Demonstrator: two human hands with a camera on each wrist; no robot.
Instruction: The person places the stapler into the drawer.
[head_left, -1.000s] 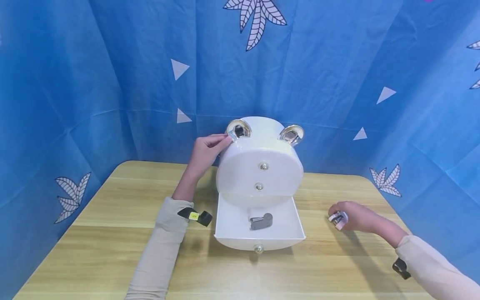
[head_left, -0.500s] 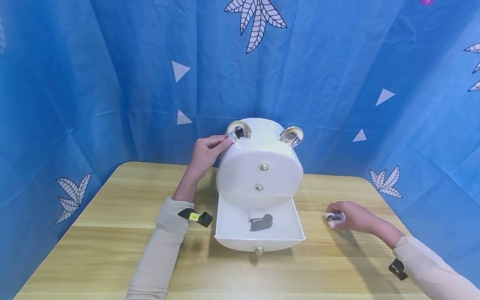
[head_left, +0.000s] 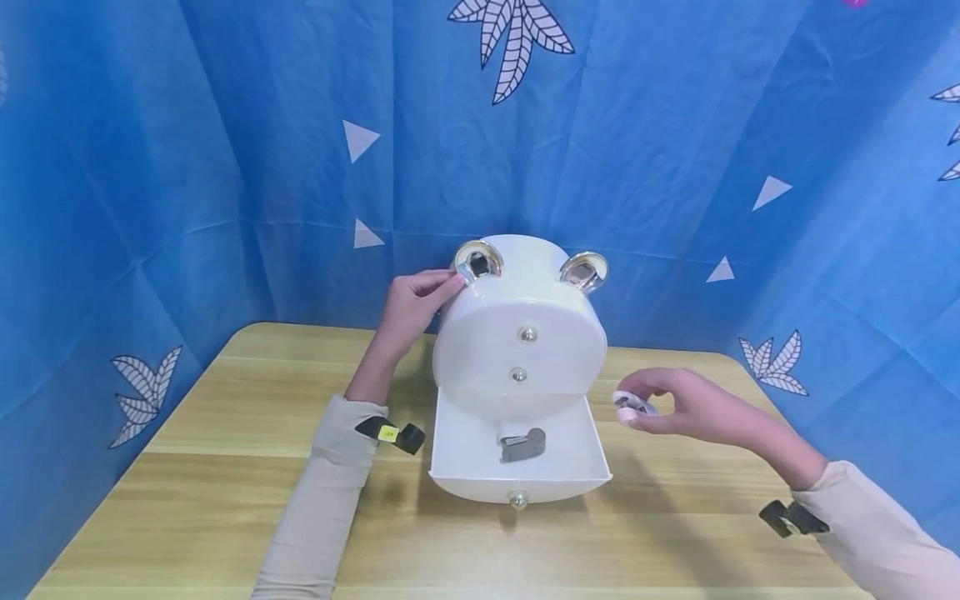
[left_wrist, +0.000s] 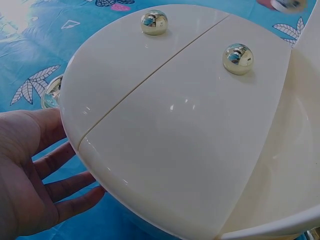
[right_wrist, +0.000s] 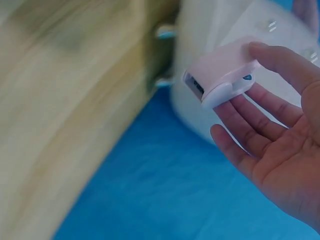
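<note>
A white round drawer box [head_left: 519, 333] with two shiny ear-like rings on top stands mid-table [head_left: 225, 433]. Its bottom drawer [head_left: 517, 471] is pulled out, and a small grey clip [head_left: 522, 444] lies inside. My left hand [head_left: 416, 302] rests with straight fingers on the box's left side [left_wrist: 165, 130], near the left ring [head_left: 477, 260]. In the air just right of the box, my right hand [head_left: 675, 404] pinches a small pink-white object [head_left: 628, 405] between thumb and fingers; the right wrist view shows that object [right_wrist: 222, 75] at my fingertips [right_wrist: 260, 52].
Blue patterned cloth [head_left: 225, 167] walls the table on three sides. Two closed upper drawers carry gold ball knobs [head_left: 527, 334]. Bare wood lies to the left and right of the box and in front of the drawer.
My right hand has lifted the pink-white object off the table at the right and carried it left and up toward the box. My left hand has stayed on the box.
</note>
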